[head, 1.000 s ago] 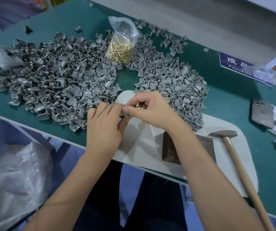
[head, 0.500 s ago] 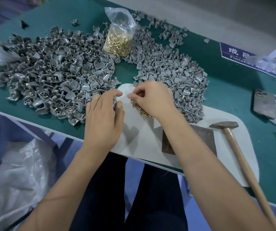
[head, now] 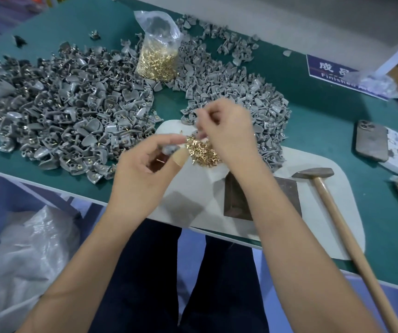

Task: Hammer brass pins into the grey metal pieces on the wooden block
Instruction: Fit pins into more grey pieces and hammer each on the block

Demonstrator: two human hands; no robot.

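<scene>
Left hand raised over front edge of white mat, fingers curled, thumb + forefinger pinching a small grey metal piece; one brass pin showing in the cupped palm. Right hand just beyond and to the right, fingers bent inward, tips pinched near the left hand's piece; motion-blurred, so can't tell if a pin sits between them. Loose heap of brass pins on mat directly under both hands. Wooden block on mat nearer the body, partly hidden behind right forearm, nothing on its visible top. Hammer lying flat at right, head on mat just right of block, wooden handle running toward lower right, untouched. Big pile of grey pieces w/ pins at left on green table; second grey pile behind right hand. Clear bag of brass pins upright between piles. Phone face down far right; blue sign beyond it.
</scene>
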